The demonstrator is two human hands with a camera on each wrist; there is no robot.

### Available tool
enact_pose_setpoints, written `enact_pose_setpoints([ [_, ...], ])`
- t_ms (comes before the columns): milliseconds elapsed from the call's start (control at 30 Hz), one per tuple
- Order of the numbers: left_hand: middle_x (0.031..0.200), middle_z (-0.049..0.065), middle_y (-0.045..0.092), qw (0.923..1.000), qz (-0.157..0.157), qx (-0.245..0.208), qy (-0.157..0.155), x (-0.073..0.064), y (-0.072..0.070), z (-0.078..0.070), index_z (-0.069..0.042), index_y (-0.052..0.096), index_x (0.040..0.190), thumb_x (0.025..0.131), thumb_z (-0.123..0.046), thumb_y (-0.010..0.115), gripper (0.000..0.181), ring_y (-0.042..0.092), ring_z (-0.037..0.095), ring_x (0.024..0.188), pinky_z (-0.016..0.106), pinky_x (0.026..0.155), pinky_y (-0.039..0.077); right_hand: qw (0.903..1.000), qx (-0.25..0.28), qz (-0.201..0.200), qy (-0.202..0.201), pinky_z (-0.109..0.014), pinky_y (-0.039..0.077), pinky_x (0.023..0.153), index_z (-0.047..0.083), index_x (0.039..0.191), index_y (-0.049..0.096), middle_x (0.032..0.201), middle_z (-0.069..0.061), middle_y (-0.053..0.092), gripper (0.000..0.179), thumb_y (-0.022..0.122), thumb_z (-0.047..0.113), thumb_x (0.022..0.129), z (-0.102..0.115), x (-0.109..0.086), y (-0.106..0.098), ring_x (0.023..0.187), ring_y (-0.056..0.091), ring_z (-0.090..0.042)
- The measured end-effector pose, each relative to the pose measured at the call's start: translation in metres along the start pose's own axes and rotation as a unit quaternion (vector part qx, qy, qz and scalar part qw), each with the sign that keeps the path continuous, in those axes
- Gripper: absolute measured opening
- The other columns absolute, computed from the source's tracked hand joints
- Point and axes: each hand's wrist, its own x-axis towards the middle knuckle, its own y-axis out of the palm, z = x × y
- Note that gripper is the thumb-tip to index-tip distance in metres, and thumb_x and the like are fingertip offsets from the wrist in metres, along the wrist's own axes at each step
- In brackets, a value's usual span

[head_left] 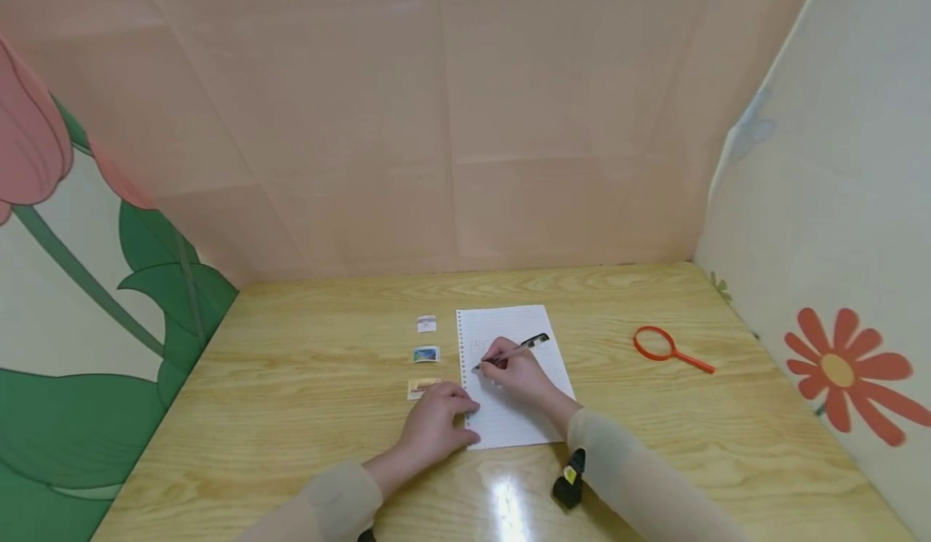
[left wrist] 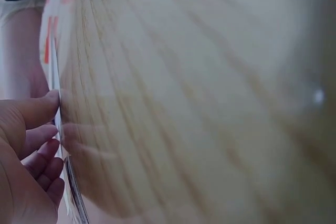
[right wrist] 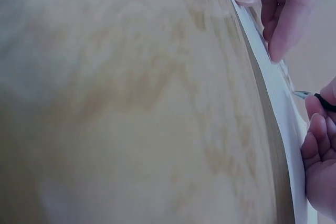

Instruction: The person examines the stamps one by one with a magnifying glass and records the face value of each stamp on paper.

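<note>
A lined sheet of paper (head_left: 502,417) with punched holes down its left side lies on the table, with faint writing near its top. My right hand (head_left: 520,374) grips a pen (head_left: 537,340), its tip at the paper's left part. The fingers and thumb of my left hand (head_left: 435,421) rest on the paper's lower left edge. Beside that hand lies a yellowish stamp-like picture (head_left: 419,387), partly hidden by it. In the right wrist view, the dark pen (right wrist: 326,103) shows between thumb and fingers, close to the sheet (right wrist: 281,114).
A blue-green stamp-like picture (head_left: 426,354) and a pale one (head_left: 427,324) lie in a column left of the paper. A red magnifying glass (head_left: 676,354) lies to the right on the wooden table (head_left: 291,380). Printed cloth walls stand around the table's back and sides.
</note>
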Motion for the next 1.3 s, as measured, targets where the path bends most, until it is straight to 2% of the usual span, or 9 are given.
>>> enact_pose_setpoints([
  [367, 0.109, 0.000, 0.065, 0.9999, -0.007, -0.009, -0.001, -0.003, 0.000, 0.001, -0.013, 0.077, 0.107, 0.073, -0.028, 0.088, 0.039, 0.058, 0.019, 0.102, 0.036, 0.093, 0.048, 0.9996, -0.024, -0.005, -0.014, -0.020, 0.043, 0.060, 0.009, 0.084, 0.061, 0.075, 0.008, 0.057, 0.009, 0.070, 0.005, 0.083, 0.004, -0.002, 0.002, 0.068, 0.051, -0.007],
  [567, 0.110, 0.000, 0.064, 0.9996, 0.005, -0.023, -0.014, -0.002, -0.001, 0.001, -0.013, 0.077, 0.109, 0.074, -0.029, 0.088, 0.039, 0.058, 0.018, 0.103, 0.037, 0.095, 0.047, 0.9980, -0.022, 0.024, -0.053, -0.020, 0.043, 0.059, 0.013, 0.079, 0.059, 0.074, 0.008, 0.057, 0.015, 0.069, 0.001, 0.081, 0.004, -0.004, -0.001, 0.067, 0.050, -0.007],
  [700, 0.110, 0.000, 0.065, 0.9995, 0.007, -0.027, -0.014, -0.002, -0.002, 0.001, -0.013, 0.077, 0.108, 0.074, -0.029, 0.088, 0.039, 0.058, 0.018, 0.103, 0.038, 0.095, 0.047, 0.9967, -0.012, 0.049, -0.064, -0.020, 0.044, 0.060, 0.012, 0.080, 0.060, 0.077, 0.007, 0.058, 0.014, 0.069, 0.001, 0.081, 0.004, -0.006, -0.002, 0.069, 0.052, -0.007],
  [867, 0.110, 0.000, 0.065, 0.9993, 0.011, -0.028, -0.020, -0.002, -0.002, 0.002, -0.014, 0.077, 0.108, 0.075, -0.029, 0.087, 0.039, 0.058, 0.018, 0.104, 0.038, 0.096, 0.046, 0.9974, -0.001, 0.059, -0.042, -0.021, 0.045, 0.061, 0.011, 0.081, 0.060, 0.078, 0.006, 0.059, 0.012, 0.068, 0.002, 0.083, 0.005, -0.006, -0.003, 0.070, 0.053, -0.009],
  [1067, 0.111, 0.000, 0.065, 0.9996, 0.017, -0.013, -0.019, -0.002, -0.001, 0.002, -0.014, 0.077, 0.109, 0.075, -0.031, 0.087, 0.039, 0.057, 0.018, 0.104, 0.037, 0.095, 0.047, 0.9996, 0.008, 0.025, 0.006, -0.021, 0.044, 0.061, 0.010, 0.080, 0.060, 0.073, 0.004, 0.059, 0.011, 0.066, 0.002, 0.083, 0.005, -0.009, -0.005, 0.068, 0.055, -0.011],
  [1300, 0.110, -0.001, 0.065, 0.9999, 0.011, -0.007, -0.011, -0.001, -0.001, 0.002, -0.014, 0.077, 0.108, 0.074, -0.031, 0.088, 0.040, 0.057, 0.018, 0.104, 0.036, 0.094, 0.047, 0.9995, 0.005, 0.025, -0.016, -0.019, 0.043, 0.056, 0.009, 0.080, 0.060, 0.073, 0.004, 0.058, 0.012, 0.067, 0.001, 0.083, 0.007, -0.013, -0.006, 0.064, 0.053, -0.008],
])
